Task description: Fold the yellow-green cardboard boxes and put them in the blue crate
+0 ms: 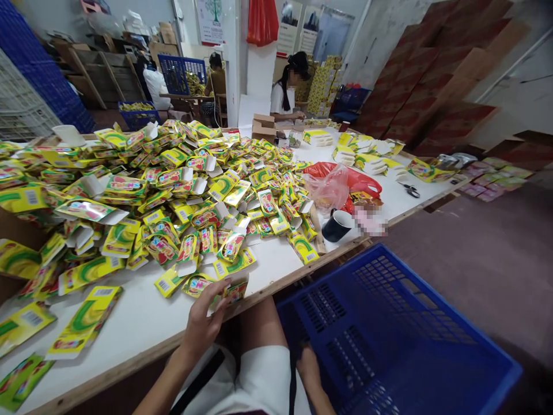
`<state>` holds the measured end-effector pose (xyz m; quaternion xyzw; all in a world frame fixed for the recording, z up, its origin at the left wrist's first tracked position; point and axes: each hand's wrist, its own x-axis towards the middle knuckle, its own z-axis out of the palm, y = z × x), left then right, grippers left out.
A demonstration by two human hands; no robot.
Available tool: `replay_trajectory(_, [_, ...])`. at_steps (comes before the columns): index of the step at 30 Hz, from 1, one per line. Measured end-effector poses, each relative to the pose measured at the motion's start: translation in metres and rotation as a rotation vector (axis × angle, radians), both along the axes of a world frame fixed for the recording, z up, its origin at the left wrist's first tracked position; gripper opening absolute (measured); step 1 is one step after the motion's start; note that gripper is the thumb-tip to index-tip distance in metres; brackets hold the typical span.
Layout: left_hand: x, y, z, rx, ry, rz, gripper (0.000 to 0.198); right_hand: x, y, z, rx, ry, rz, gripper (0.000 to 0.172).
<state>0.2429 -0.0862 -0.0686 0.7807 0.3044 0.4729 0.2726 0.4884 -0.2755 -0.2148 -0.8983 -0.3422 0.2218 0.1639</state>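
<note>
My left hand [207,314] is at the front edge of the table, its fingers closed around a small printed carton [237,290]. Part of that carton is hidden behind the fingers. A large heap of yellow, green and red cartons [164,236] spreads over the table just beyond, many with white flaps standing up. Low beside my right thigh is my right hand [308,364], at the near side of a blue plastic crate [432,305]. Its fingers are dark and mostly hidden, so whether it holds anything does not show.
A dark mug [337,225], a red plastic bag [363,183] and scissors [411,191] lie on the table's right part. Flat yellow packs [367,164] are farther back. Across the table sits a person [287,92]; stacked brown boxes [427,75] line the right wall.
</note>
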Motion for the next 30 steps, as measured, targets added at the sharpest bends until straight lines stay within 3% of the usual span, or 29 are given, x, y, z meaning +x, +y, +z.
replay_trajectory(2, [0.000, 0.001, 0.001, -0.013, 0.001, -0.011, 0.033, 0.001, 0.017, 0.033, 0.236, -0.058, -0.022, 0.032])
replay_trajectory(4, [0.003, 0.002, 0.004, -0.020, -0.004, -0.024, 0.032, -0.003, 0.041, 0.080, 0.640, -0.094, 0.000, 0.030])
replay_trajectory(6, [0.008, 0.005, 0.007, -0.024, -0.008, -0.040, 0.031, -0.016, 0.070, 0.129, 0.933, -0.030, 0.180, 0.025])
replay_trajectory(8, [0.013, 0.009, 0.011, -0.034, 0.001, -0.068, 0.030, -0.032, 0.097, 0.167, 1.019, 0.065, 0.396, 0.028])
replay_trajectory(10, [0.016, 0.012, 0.015, -0.065, 0.024, -0.112, 0.026, -0.047, 0.120, 0.185, 1.008, 0.165, 0.537, 0.030])
replay_trajectory(13, [0.017, 0.015, 0.018, -0.127, 0.047, -0.166, 0.021, -0.057, 0.142, 0.186, 0.968, 0.246, 0.603, 0.028])
replay_trajectory(17, [0.019, 0.020, 0.021, -0.212, -0.009, -0.140, 0.020, -0.054, 0.157, 0.179, 0.977, 0.219, 0.655, 0.024])
replay_trajectory(23, [0.027, 0.029, 0.022, -0.292, -0.119, -0.101, 0.021, -0.056, 0.164, 0.179, 0.947, 0.218, 0.598, 0.027])
replay_trajectory(26, [0.027, 0.031, 0.022, -0.318, -0.134, -0.106, 0.022, -0.057, 0.166, 0.182, 0.904, 0.207, 0.654, 0.015])
replay_trajectory(30, [0.028, 0.029, 0.020, -0.322, -0.172, -0.130, 0.020, -0.059, 0.170, 0.188, 0.895, 0.194, 0.712, 0.014])
